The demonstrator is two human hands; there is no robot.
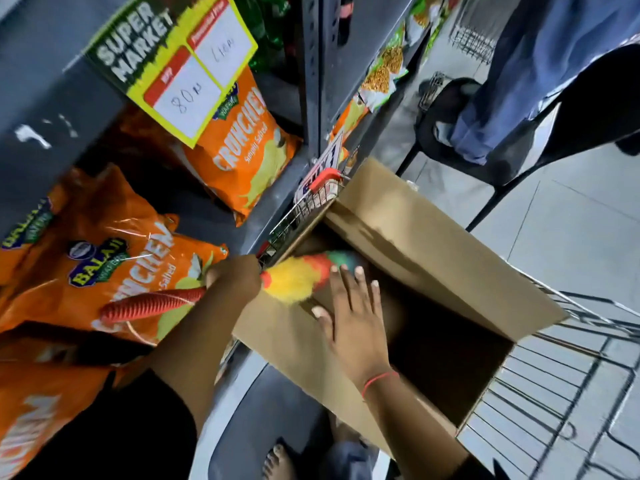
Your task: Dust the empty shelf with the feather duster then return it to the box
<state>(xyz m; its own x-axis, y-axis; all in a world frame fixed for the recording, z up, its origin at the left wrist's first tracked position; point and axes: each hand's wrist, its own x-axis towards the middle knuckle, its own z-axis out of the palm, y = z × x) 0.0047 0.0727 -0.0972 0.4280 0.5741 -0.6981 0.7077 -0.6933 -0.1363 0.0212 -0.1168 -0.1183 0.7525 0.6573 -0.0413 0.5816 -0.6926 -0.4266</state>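
Note:
My left hand (232, 275) is shut on the feather duster (298, 277) where its ribbed red handle meets the head. The handle sticks out to the left over the chip bags. The fluffy yellow, orange and green head lies over the near-left edge of the open cardboard box (415, 216). My right hand (353, 317) is spread flat with fingers apart on the box's near flap, its fingertips beside the duster head. The box's inside is dark and looks empty. The shelf (45, 81) is grey metal at the left.
Orange chip bags (104, 258) lie on the lower shelf, with another bag (242, 140) behind a yellow supermarket price sign (173, 60). The box sits in a wire cart (561, 393) with a red handle. Another person's legs (512, 77) and a black chair stand at the upper right.

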